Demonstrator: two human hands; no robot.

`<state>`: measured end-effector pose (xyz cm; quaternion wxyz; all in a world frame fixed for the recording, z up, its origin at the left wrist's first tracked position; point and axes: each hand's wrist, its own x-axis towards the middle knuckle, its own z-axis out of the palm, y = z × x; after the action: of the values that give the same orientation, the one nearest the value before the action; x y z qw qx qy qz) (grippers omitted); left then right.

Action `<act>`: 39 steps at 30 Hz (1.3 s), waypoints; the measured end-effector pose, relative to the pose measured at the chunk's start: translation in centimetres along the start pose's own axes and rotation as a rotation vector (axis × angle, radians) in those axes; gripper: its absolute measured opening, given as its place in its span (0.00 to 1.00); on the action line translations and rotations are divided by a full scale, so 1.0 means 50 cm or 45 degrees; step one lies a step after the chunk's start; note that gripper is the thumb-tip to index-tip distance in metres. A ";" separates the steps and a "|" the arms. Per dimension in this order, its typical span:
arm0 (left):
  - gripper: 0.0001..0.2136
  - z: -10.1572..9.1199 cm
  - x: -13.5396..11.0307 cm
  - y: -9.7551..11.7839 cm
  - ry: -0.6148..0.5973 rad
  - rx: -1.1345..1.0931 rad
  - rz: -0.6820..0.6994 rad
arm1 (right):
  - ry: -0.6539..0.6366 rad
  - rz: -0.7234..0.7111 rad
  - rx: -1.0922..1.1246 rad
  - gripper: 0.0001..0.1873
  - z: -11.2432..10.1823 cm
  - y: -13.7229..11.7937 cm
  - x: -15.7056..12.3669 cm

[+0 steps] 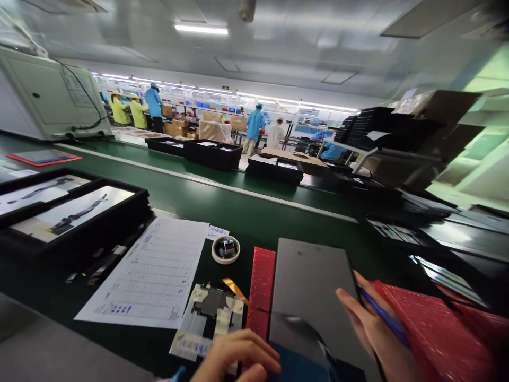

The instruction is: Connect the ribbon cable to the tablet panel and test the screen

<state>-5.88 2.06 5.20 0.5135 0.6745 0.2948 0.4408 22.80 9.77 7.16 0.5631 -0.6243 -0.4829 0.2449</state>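
A flat, glossy grey screen panel [310, 286], tablet-sized, is tilted up in front of me. My right hand [369, 323] grips its right edge, thumb on the face, and a blue pen [384, 313] is tucked among the fingers. At the lower left edge, the curled fingers of my left hand [238, 355] hold the panel; their tips are partly cut off from sight. Red bubble wrap [262, 286] shows along the panel's left side. Near my left hand lies a taped board with a dark component and an orange flex cable [234, 289].
Left are a printed form [151, 270], a roll of tape [226, 249] with a small part inside, and stacked black trays [75, 212]. More red bubble wrap [445, 329] and dark trays lie right. Beyond the green bench, several people work among boxes.
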 end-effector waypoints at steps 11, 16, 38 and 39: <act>0.14 -0.223 0.174 -0.025 0.343 1.363 -0.081 | -0.210 0.453 0.419 0.43 0.107 0.072 -0.012; 0.18 -0.228 0.200 -0.079 0.184 1.562 -0.054 | -0.127 0.236 0.068 0.40 0.089 0.086 -0.010; 0.17 -0.226 0.172 -0.105 0.365 1.416 0.084 | -0.443 -0.268 -0.310 0.23 0.071 0.066 -0.178; 0.17 -0.227 0.172 -0.105 0.366 1.406 0.078 | -0.442 -0.282 -0.334 0.23 0.072 0.067 -0.179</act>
<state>-12.02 15.87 3.65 0.0267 0.7845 0.5285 0.3234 17.15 3.92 1.02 0.4093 -0.5839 -0.6655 0.2204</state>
